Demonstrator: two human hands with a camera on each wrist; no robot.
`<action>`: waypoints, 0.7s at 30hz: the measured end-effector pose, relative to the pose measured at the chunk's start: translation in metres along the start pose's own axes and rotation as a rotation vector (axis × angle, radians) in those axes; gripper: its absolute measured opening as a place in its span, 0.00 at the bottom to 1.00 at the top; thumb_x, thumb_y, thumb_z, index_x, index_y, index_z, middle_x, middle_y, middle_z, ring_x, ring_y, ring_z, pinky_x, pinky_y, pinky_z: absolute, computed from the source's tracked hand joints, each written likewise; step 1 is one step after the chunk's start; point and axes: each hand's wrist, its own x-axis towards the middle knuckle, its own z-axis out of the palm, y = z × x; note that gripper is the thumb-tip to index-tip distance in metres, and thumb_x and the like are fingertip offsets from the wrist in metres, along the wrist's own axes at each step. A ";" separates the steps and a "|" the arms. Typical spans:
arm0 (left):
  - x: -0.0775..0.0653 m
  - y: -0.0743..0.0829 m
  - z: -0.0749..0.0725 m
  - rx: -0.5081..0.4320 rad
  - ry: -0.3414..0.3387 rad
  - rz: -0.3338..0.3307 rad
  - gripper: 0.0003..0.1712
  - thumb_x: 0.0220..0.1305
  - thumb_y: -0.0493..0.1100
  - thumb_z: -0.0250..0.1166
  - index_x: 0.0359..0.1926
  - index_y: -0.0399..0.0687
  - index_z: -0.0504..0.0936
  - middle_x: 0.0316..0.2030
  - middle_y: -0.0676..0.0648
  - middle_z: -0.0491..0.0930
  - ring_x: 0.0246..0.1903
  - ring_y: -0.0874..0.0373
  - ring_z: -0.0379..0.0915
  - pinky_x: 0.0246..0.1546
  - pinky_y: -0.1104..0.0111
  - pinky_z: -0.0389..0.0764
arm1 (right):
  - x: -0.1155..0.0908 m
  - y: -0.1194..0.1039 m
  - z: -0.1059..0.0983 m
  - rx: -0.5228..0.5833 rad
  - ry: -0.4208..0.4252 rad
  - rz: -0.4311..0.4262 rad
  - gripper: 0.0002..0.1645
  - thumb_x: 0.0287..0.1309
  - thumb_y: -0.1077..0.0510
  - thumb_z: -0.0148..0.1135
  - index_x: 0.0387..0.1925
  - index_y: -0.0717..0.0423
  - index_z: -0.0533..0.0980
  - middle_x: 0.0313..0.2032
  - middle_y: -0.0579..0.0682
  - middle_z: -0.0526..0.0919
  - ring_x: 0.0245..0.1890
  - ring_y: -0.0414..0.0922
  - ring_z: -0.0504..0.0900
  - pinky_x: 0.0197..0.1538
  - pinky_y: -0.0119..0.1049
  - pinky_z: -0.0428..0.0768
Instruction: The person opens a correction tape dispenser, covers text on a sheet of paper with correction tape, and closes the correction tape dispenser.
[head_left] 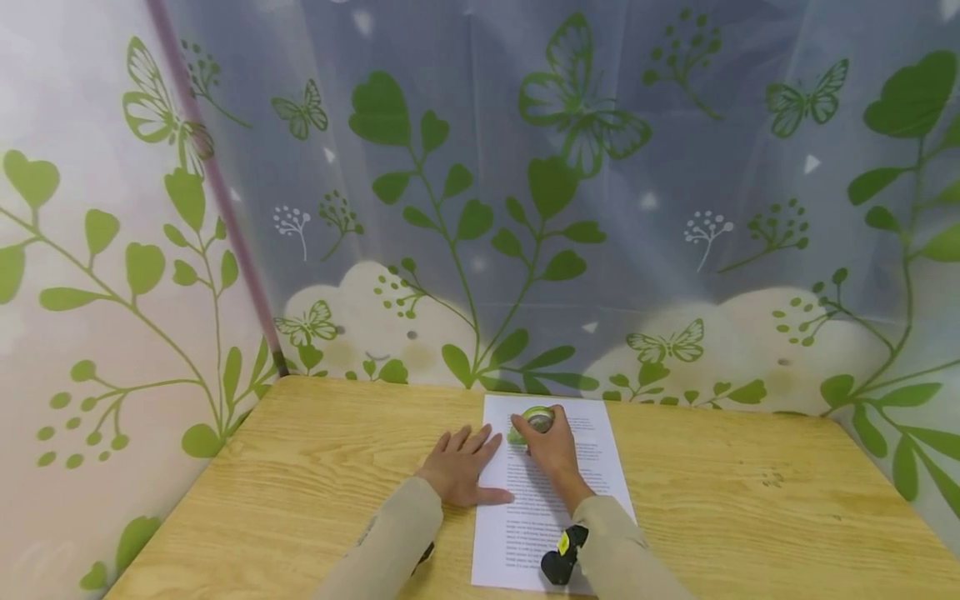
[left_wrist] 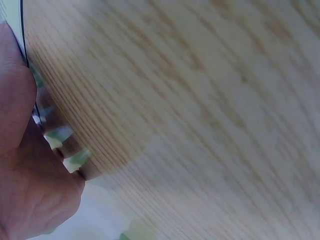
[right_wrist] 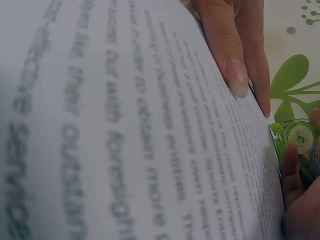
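A printed sheet of paper [head_left: 491, 542] lies on the wooden table. My left hand [head_left: 461, 471] rests with spread fingers across the sheet's left edge, its thumb on the page. Near the top of the text, my right hand [head_left: 553, 450] grips a round green see-through correction tape [head_left: 537, 418] between thumb and fingers. The white reel inside the correction tape [right_wrist: 300, 139] shows at the edge of the right wrist view. Its tip is hidden there. In the left wrist view only part of the left hand [left_wrist: 35, 195] appears, at the left edge.
The wooden table [head_left: 750, 500] reaches out on both sides of the sheet. Behind it hangs a curtain [head_left: 480, 200] with green leaves and butterflies. A pinkish pole [head_left: 217, 183] slants down to the table's far left corner. A black device [head_left: 562, 557] sits at the right wrist.
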 end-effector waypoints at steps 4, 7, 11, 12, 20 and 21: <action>-0.004 0.003 -0.004 0.002 0.008 0.006 0.52 0.59 0.77 0.48 0.74 0.51 0.53 0.73 0.46 0.50 0.70 0.43 0.45 0.65 0.47 0.51 | -0.001 0.000 0.001 -0.008 0.001 -0.001 0.30 0.57 0.45 0.67 0.49 0.59 0.65 0.33 0.55 0.78 0.20 0.42 0.77 0.26 0.35 0.77; -0.004 0.004 -0.005 -0.004 0.003 0.004 0.52 0.59 0.76 0.49 0.74 0.51 0.53 0.73 0.46 0.50 0.70 0.42 0.45 0.65 0.47 0.51 | -0.001 0.001 0.002 -0.027 0.000 -0.003 0.30 0.57 0.45 0.67 0.49 0.59 0.64 0.34 0.56 0.78 0.21 0.43 0.77 0.27 0.35 0.78; -0.001 0.002 -0.002 0.007 -0.011 -0.001 0.52 0.59 0.76 0.49 0.75 0.52 0.51 0.73 0.47 0.48 0.71 0.43 0.43 0.66 0.47 0.50 | 0.000 0.003 0.003 -0.049 0.000 -0.001 0.32 0.57 0.46 0.66 0.51 0.60 0.63 0.37 0.57 0.78 0.23 0.43 0.78 0.28 0.35 0.78; 0.000 0.000 0.001 0.012 -0.009 -0.002 0.52 0.59 0.77 0.48 0.75 0.53 0.51 0.74 0.47 0.47 0.71 0.44 0.43 0.66 0.48 0.49 | 0.001 0.003 0.003 -0.047 0.002 0.000 0.32 0.57 0.45 0.66 0.52 0.60 0.63 0.37 0.57 0.78 0.23 0.43 0.78 0.28 0.35 0.78; 0.011 -0.010 0.019 0.006 0.022 0.000 0.55 0.55 0.80 0.46 0.75 0.56 0.50 0.74 0.49 0.46 0.71 0.44 0.41 0.66 0.47 0.48 | 0.004 0.003 0.000 0.077 0.010 0.051 0.34 0.57 0.43 0.65 0.53 0.61 0.63 0.35 0.56 0.78 0.19 0.42 0.78 0.28 0.34 0.78; 0.012 -0.011 0.020 0.006 0.023 -0.002 0.55 0.55 0.80 0.46 0.75 0.56 0.49 0.74 0.49 0.45 0.71 0.45 0.40 0.66 0.47 0.47 | 0.004 0.003 -0.001 0.083 0.002 0.051 0.34 0.57 0.43 0.66 0.53 0.61 0.63 0.35 0.56 0.78 0.19 0.42 0.78 0.28 0.34 0.78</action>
